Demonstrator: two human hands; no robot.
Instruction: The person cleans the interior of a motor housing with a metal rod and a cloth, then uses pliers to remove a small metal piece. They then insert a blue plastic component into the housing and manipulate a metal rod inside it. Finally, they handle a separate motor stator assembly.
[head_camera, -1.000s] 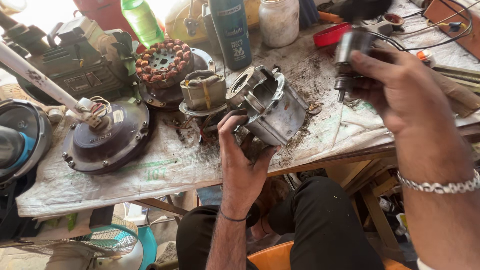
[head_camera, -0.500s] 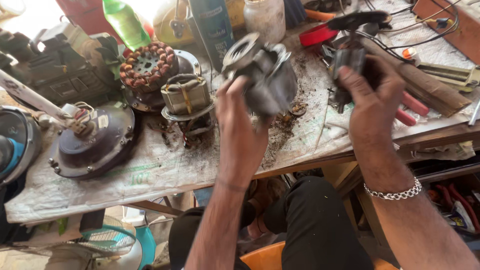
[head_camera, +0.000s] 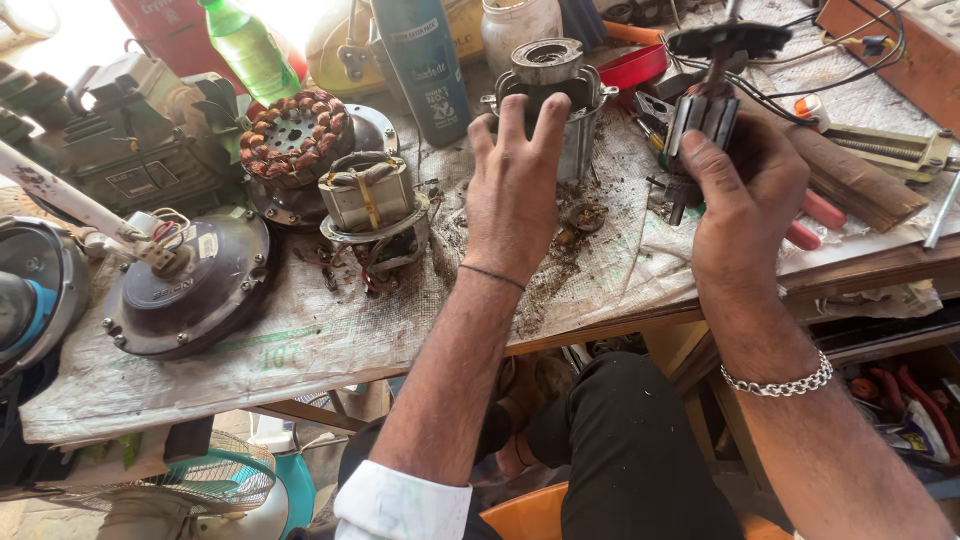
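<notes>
**Workbench, motor parts: housing set upright, armature lifted clear**

Far left edge: dark round fan motor (head_camera: 185, 285) with loose wires. Behind it, copper-wound stator (head_camera: 292, 135) and a green bottle (head_camera: 250, 45) toward the back edge. Centre: small field coil (head_camera: 368, 195) on the grimy cloth cover (head_camera: 300, 340).

Left hand (head_camera: 515, 190): fingers spread over the grey motor housing (head_camera: 552, 85), which a second ago was tilted in the palm near the front edge and now stands upright mid-bench; grip loose, steadying.

Right hand (head_camera: 745, 205): closed around the armature (head_camera: 705, 115), raised above the right side, fan disc uppermost. The two parts are apart.
</notes>
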